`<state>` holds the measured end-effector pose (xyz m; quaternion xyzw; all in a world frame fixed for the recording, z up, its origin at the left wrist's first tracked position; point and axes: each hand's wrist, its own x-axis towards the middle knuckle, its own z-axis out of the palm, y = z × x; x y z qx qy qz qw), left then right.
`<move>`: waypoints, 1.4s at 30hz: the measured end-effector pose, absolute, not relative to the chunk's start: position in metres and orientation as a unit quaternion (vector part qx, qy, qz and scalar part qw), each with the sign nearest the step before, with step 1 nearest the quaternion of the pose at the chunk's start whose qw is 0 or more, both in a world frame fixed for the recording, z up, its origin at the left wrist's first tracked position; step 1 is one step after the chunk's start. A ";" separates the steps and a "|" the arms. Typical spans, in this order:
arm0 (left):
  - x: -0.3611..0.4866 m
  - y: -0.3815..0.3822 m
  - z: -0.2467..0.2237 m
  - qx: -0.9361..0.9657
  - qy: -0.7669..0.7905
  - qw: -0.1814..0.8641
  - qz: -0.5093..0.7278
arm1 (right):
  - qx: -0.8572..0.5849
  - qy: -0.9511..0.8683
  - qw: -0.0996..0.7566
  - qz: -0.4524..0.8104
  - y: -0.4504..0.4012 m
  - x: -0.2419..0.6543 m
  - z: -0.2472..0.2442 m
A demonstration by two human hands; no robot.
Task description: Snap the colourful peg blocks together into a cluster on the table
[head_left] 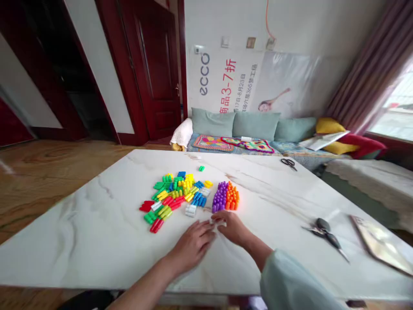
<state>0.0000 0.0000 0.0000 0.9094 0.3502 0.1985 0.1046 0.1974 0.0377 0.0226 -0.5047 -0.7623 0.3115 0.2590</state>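
Purple blocks (220,196): they stand on the table in close rows, glossy plastic with round knobs on top; I take them as my landmark.
Orange blocks (232,196): same knobbed plastic, directly at the right side of the purple blocks, the two colours making one compact patch.
Left hand (195,243): nearer to the person than the purple blocks and to their left, palm down, fingers stretched and near together; whether the tips pinch something, I cannot tell.
Right hand (232,228): just before the purple blocks on the person's side, fingers bent, tips near those of the other hand; a small whitish spot shows there, but I cannot tell if it is gripped.
Sleeve (290,280): pale green cloth, loose and softly folded, on the right arm.
Mixed blocks (177,193): a loose heap left of the purple blocks, ribbed pieces in green, yellow, red and blue.
White block (190,210): smooth, rounded ribs, left of the purple blocks.
Table (274,254): under the purple blocks, white, shiny, with grey-brown veins like marble.
Scissors (288,163): black loop handles, beyond the purple blocks, to the right.
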 end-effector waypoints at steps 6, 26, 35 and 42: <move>0.001 0.002 -0.005 0.910 0.348 0.101 0.202 | -0.503 -0.737 0.313 0.325 0.044 0.186 0.013; 0.001 -0.003 0.000 0.905 0.350 0.111 0.214 | -0.482 -0.750 0.368 0.264 0.050 0.175 0.002; 0.001 -0.003 0.000 0.907 0.356 0.105 0.198 | -0.466 -0.758 0.371 0.265 0.057 0.179 0.000; 0.000 -0.003 0.002 0.905 0.354 0.109 0.208 | -0.474 -0.753 0.377 0.258 0.065 0.181 -0.008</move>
